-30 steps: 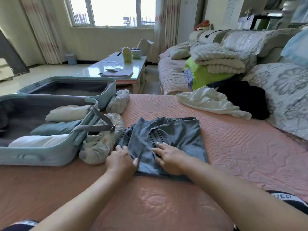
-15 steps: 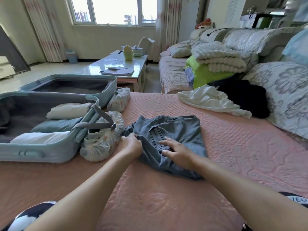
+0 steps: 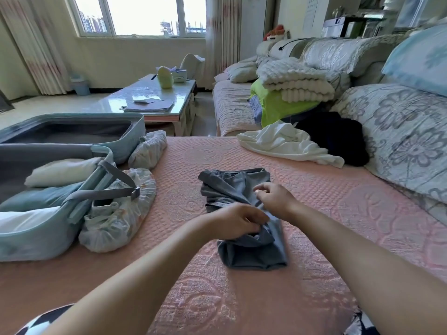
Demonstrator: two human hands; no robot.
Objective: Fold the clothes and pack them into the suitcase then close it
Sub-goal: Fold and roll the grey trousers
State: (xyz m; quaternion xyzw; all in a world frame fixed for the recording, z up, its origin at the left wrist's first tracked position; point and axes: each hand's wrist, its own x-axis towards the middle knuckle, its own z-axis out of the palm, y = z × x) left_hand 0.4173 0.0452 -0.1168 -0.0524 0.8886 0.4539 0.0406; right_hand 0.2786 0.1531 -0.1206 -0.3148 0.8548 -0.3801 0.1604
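Observation:
A grey garment (image 3: 251, 250) lies folded into a narrow strip on the pink bed cover, right in front of me. My left hand (image 3: 238, 222) grips a bunched fold at its middle. My right hand (image 3: 275, 199) pinches the cloth just beyond, fingers curled. The light blue suitcase (image 3: 41, 238) lies open at the left with folded white and teal clothes (image 3: 60, 171) inside and a grey strap across its corner.
Two bagged bundles (image 3: 116, 216) sit against the suitcase. A loose white garment (image 3: 287, 143) and a black one (image 3: 338, 134) lie at the far right by the floral cushions. Folded blankets sit on the sofa. A glass coffee table (image 3: 150, 97) stands behind.
The grey garment was spread wide and flat; its left side is now folded over into a narrow strip. My left hand moved right across it, and both hands now meet at its middle.

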